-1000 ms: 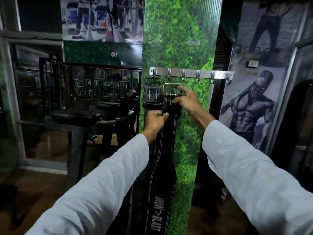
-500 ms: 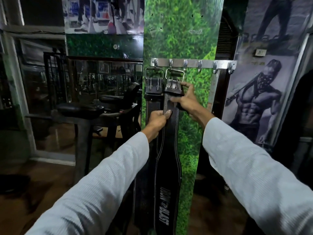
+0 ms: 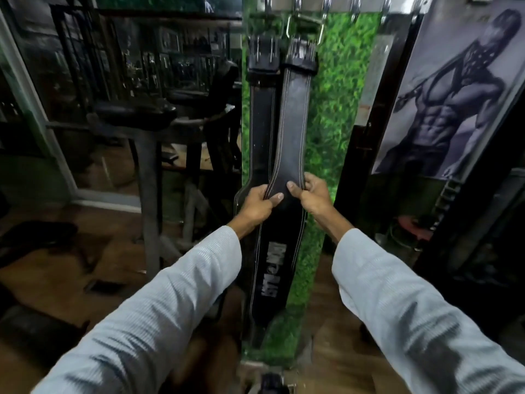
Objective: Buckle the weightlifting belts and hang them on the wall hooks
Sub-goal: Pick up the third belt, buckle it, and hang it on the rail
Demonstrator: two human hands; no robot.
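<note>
Against the green panel [image 3: 338,89], in the head view, two black belts hang side by side from a metal hook rail [image 3: 335,2] at the top edge of the picture. The right belt [image 3: 292,129] hangs by its silver buckle [image 3: 304,27] from one hook; it has pale stitching along both edges and a blurred white logo lower down, and it lies partly over the left belt [image 3: 261,115]. The left belt hangs just beside it, touching it, with its own buckle end up near the rail, though which hook it is on is cut off by the frame.

Both hands grip the right belt at the place where it widens. The left hand [image 3: 257,204] holds the belt's left edge, thumb across the front face and fingers curled behind, pinching the leather. The right hand [image 3: 312,194] holds the right edge the same way, thumb on the front and fingers wrapped round the back. The two thumbs lie close together on the belt's face without touching. Both arms wear pale ribbed sleeves [image 3: 397,302].

Left of the panel stands dark gym equipment [image 3: 147,118] on a brown wooden floor [image 3: 56,268]. On the right a greyscale poster [image 3: 449,103] of a muscular torso covers the wall.
</note>
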